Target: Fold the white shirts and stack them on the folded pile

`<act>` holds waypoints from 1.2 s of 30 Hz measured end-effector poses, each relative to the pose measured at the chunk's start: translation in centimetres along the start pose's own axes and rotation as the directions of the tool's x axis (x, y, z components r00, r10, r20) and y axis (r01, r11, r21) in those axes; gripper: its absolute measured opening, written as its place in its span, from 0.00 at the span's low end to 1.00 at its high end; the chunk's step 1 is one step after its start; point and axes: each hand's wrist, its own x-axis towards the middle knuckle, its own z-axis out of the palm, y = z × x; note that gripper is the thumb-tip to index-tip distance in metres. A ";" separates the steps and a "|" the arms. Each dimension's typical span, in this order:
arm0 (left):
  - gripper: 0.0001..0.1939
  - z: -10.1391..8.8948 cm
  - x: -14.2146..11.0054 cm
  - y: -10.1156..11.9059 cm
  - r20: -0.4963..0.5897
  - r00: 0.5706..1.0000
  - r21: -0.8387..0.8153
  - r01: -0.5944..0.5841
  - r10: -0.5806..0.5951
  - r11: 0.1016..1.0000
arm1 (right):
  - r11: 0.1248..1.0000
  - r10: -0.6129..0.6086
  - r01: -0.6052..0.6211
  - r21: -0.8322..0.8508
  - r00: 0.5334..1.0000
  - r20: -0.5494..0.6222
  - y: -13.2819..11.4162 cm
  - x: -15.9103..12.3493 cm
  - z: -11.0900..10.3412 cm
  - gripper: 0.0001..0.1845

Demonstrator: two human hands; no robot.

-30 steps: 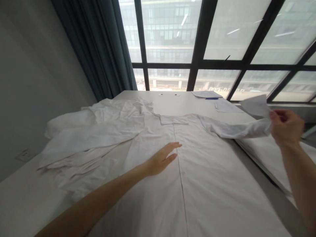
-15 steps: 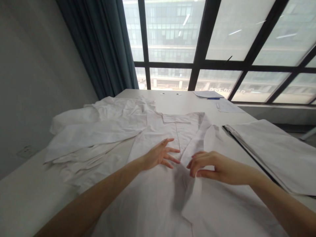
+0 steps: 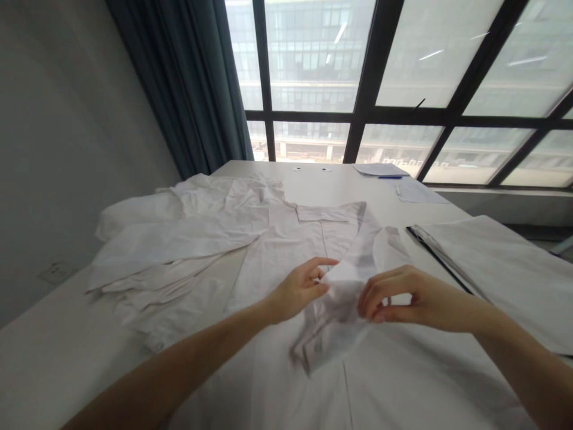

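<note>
A long white coat (image 3: 286,251) lies spread on the table, its collar at the far end and a straight seam down the middle. Its right-hand sleeve (image 3: 344,280) is folded inward across the body, with the cuff end blurred and hanging toward me. My right hand (image 3: 403,298) pinches this sleeve between thumb and fingers. On the sleeve's other edge is my left hand (image 3: 299,286), fingers curled and thumb close to the cloth, seemingly gripping it. The fingertips of both hands are partly hidden by fabric.
Crumpled white garments (image 3: 179,221) pile up on the left of the table (image 3: 308,185). A folded white cloth (image 3: 496,269) with a dark edge lies on the right. Papers (image 3: 380,169) and a blue pen (image 3: 390,177) are at the far end, before the window.
My right hand has brought the sleeve from far right inward over the coat. My left hand, earlier spread above the coat, has closed in on the sleeve's edge.
</note>
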 end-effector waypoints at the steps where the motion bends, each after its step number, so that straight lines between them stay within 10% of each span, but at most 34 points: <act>1: 0.26 -0.3 -0.1 0.6 -0.003 1.000 0.043 -0.017 0.017 0.999 | 1.000 0.017 -0.018 0.012 1.000 0.019 0.4 -0.1 -0.5 0.13; 7: 0.18 -2.4 -0.7 3.9 0.141 0.981 0.518 0.039 -0.130 0.855 | 0.827 0.019 -0.277 -0.490 0.884 -0.468 8.9 -0.8 -3.6 0.19; 14: 0.22 -3.4 -0.8 3.5 0.218 0.919 0.694 0.090 -0.328 0.714 | 0.445 0.059 -0.529 -0.722 0.822 -0.566 17.5 -3.0 -5.0 0.14; 23: 0.18 -3.5 -0.6 2.6 0.124 0.977 0.713 0.034 -0.174 0.701 | 0.355 0.190 -0.656 -0.666 0.748 -0.636 18.3 -4.6 -6.2 0.11; 31: 0.25 -4.3 -0.6 3.0 0.191 0.848 0.664 0.259 -0.494 0.701 | 0.376 0.263 -0.673 -0.636 0.736 -0.624 17.1 -4.1 -6.4 0.15; 34: 0.26 -4.6 -0.4 3.0 0.254 0.893 0.654 0.125 -0.372 0.746 | 0.467 0.194 -0.591 -0.657 0.794 -0.576 15.9 -3.1 -6.0 0.13; 36: 0.25 -4.7 -0.3 3.2 0.381 0.850 0.571 0.093 -0.364 0.815 | 0.588 0.133 -0.473 -0.656 0.857 -0.498 15.1 -2.3 -5.5 0.14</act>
